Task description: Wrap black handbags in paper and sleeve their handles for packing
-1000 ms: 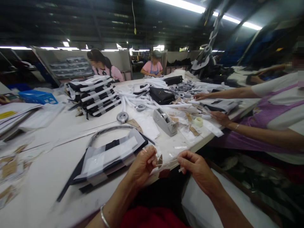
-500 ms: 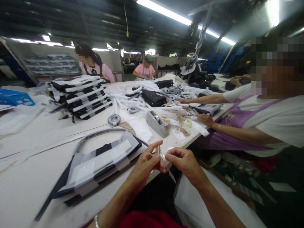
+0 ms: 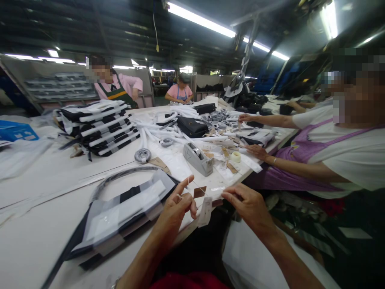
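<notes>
My left hand [image 3: 180, 202] has its index finger stretched out with a thin white string [image 3: 197, 185] looped over it, while the thumb and other fingers curl together on the string. My right hand [image 3: 248, 202] is closed in a pinch at the other side, apparently on the string's far end. Between the hands hang a brown tag [image 3: 199, 192] and a white tag [image 3: 205, 212]. To the left of my hands, a wrapped black bag [image 3: 126, 208] lies on the table, its long strap covered in grey film.
A tape dispenser [image 3: 197, 159] stands beyond my hands, near a tape roll [image 3: 236, 156]. A stack of wrapped bags [image 3: 102, 128] rises at the back left. Loose black bags [image 3: 192, 127] and white wrapped strips lie mid-table. A co-worker in a purple apron [image 3: 296, 160] reaches in from the right.
My hands have moved apart, drawing the string out, and the tags now hang visibly between them. The co-worker at the back left has turned and raised an arm.
</notes>
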Available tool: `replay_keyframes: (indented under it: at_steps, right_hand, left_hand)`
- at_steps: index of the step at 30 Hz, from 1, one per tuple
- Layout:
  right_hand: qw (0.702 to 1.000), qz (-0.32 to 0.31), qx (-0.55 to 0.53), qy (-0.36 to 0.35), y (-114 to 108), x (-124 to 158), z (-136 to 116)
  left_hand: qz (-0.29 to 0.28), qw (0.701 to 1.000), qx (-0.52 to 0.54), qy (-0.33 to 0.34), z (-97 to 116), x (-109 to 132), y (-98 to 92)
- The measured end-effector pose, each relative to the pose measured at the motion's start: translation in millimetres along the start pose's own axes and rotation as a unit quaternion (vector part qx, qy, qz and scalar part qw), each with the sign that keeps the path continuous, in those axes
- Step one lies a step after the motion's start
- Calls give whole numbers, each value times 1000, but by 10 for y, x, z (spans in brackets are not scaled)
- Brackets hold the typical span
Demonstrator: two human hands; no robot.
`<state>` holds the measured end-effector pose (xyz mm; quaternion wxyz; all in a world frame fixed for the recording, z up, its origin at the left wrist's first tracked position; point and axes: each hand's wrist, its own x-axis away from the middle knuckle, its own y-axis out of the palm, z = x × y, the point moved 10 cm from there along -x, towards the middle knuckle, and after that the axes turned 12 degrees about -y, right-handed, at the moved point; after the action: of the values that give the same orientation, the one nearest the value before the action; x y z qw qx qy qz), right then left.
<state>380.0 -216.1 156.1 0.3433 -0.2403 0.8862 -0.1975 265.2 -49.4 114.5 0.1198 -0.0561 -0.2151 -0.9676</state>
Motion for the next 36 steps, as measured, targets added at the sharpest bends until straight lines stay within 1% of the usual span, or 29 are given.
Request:
replay_keyframes:
  at_steps: [2,3,5,7,9,12,15,17,19,21,23,26,28,29,31,34,36]
  right_hand:
    - [1000,-7,15,-25,-30,-8,-80]
    - [1000,-7,9,-24,-38,-6,-97]
    - [999,-11,-42,13,-9,16,-64]
    - [986,-25,-146,78,111,69,8]
    - [952,-38,-272,135,276,132,33]
    - [890,-38,-416,182,464,195,-6]
    - [847,-27,-482,224,556,251,7]
    - [827,-25,-508,240,583,274,22]
    - [813,-31,-527,245,597,280,24]
    - [806,-39,-538,245,600,278,21]
    - [800,-45,-546,245,600,276,21]
    - [791,-56,-557,246,609,282,20]
    - [790,-64,-556,250,626,304,28]
    - [792,-67,-552,253,637,319,36]
    - [801,-78,-534,260,664,357,51]
    - [818,-89,-497,275,700,414,77]
    - [824,-86,-478,291,709,447,96]
  left_hand:
    - [16,1000,-15,14,8,-10,-36]
    - [24,999,-27,19,6,-18,-51]
    - [36,997,-58,20,-16,-43,-66]
    - [41,996,-85,9,-55,-72,-60]
    - [42,994,-96,1,-84,-92,-45]
    - [47,994,-101,-2,-117,-102,-39]
    - [56,992,-113,-8,-173,-97,-48]
    - [58,990,-128,-19,-220,-91,-40]
    - [54,986,-154,-25,-247,-78,-1]
    - [33,983,-178,-22,-246,-56,86]
    - [-13,981,-193,-28,-256,-28,221]
    - [-86,975,-194,-65,-315,18,409]
    - [-108,970,-197,-87,-346,37,475]
    - [-109,969,-200,-93,-356,37,486]
    - [-88,970,-209,-94,-365,21,468]
    - [-40,973,-216,-70,-351,-17,413]
    - [-22,974,-219,-55,-352,-34,396]
